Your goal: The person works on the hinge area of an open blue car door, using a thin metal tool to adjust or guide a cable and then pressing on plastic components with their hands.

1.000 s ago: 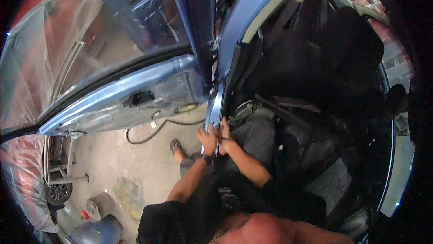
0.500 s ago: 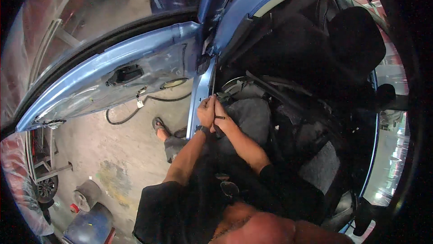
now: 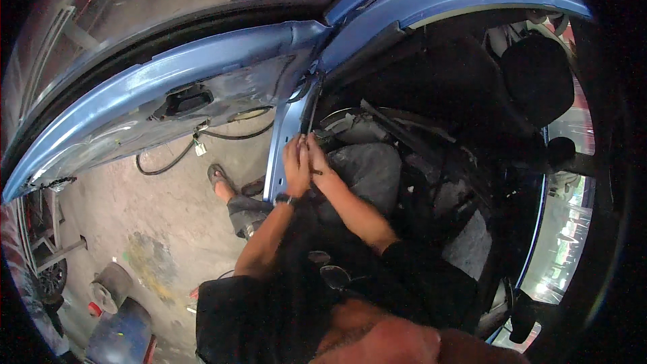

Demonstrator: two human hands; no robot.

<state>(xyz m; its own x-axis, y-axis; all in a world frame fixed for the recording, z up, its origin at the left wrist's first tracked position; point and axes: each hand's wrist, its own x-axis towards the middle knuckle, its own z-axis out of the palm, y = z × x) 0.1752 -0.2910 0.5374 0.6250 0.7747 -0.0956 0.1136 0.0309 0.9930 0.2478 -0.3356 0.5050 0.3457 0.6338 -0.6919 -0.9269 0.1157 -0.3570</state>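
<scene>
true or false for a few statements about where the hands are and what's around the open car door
1. Both hands are together at the front edge of the door opening. True: the left hand and right hand touch there.
2. The blue door is closed. False: it stands wide open.
3. A black cable hangs loose under the door. True.
4. The left wrist is bare. False: it wears a dark band.
5. The seat is red. False: it looks grey and dark.

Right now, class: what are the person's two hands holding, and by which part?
Both hands, left hand and right hand, meet at the blue car's door pillar; whether they grip anything cannot be told.
</scene>
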